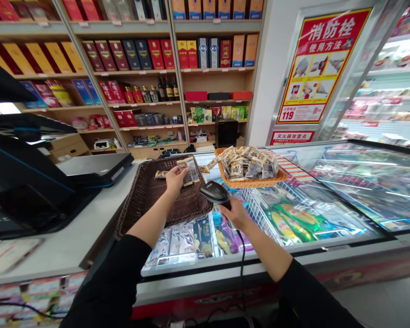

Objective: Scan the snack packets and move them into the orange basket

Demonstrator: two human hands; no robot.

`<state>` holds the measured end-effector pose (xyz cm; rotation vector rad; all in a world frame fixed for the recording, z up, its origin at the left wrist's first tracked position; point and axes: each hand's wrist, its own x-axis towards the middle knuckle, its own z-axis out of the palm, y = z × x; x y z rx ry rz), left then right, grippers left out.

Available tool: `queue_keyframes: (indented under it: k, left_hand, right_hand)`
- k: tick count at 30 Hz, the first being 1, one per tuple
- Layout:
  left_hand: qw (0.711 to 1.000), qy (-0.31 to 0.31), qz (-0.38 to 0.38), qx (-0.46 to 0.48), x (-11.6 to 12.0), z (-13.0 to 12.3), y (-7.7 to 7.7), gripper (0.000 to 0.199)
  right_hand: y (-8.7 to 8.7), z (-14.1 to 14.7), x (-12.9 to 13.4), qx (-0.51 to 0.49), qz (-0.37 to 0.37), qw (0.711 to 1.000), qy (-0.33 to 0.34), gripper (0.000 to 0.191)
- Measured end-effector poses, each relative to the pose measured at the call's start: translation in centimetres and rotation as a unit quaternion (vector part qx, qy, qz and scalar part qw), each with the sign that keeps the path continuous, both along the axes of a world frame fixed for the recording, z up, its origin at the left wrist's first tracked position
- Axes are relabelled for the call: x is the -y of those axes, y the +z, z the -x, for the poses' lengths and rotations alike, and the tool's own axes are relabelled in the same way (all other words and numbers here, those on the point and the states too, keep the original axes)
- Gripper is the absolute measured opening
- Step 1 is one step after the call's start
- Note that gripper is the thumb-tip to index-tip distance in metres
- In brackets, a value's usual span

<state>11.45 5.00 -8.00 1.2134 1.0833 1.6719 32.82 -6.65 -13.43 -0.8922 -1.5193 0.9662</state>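
My left hand (175, 180) pinches a small snack packet (190, 171), clear with tan ends, above the right part of a dark brown wicker basket (130, 205). Another packet (161, 174) lies in that basket beside my fingers. My right hand (237, 213) is wrapped round the handle of a black barcode scanner (214, 191), whose head is turned toward the held packet. From the handle a black cable (242, 259) hangs down. Similar packets (237, 168) fill an orange wicker basket (259, 183) behind the scanner, and a few lie between the two baskets.
Both baskets rest on a glass-topped freezer (328, 182) holding bagged frozen goods. At left stand a white counter (99, 214), a flat scale plate (92, 164) and a dark checkout machine (27, 182). Shelves of boxes and bottles (136, 82) line the back.
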Motion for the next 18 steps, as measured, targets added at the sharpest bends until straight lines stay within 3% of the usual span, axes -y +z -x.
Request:
queue_keyframes:
  k: [4,8,10,13,15,18]
  left_hand:
    - [0.988,-0.001,-0.057,-0.141,0.2,0.3,0.8,0.031]
    - [0.921,0.011,-0.159,-0.355,0.1,-1.7,3.7,0.022]
    - [0.885,0.02,-0.189,-0.425,-0.8,-4.1,5.4,0.023]
    - [0.864,0.009,-0.209,-0.458,-3.4,-8.9,7.1,0.027]
    - [0.863,-0.008,-0.224,-0.453,-5.6,-12.4,7.4,0.033]
    - [0.852,-0.053,-0.223,-0.47,-8.5,-16.7,6.6,0.047]
  right_hand:
    - [0.7,-1.8,-0.5,-0.018,0.002,1.0,0.022,0.029]
    - [1.5,-5.2,-2.2,-0.156,0.008,0.987,-0.038,0.033]
    - [1.6,-6.8,-2.9,-0.24,0.002,0.966,-0.096,0.038]
    - [1.6,-8.3,-3.5,-0.327,-0.008,0.931,-0.161,0.045]
    - [1.5,-8.7,-3.6,-0.366,-0.004,0.913,-0.178,0.045]
    - [1.4,-8.8,-3.7,-0.387,0.003,0.904,-0.18,0.042]
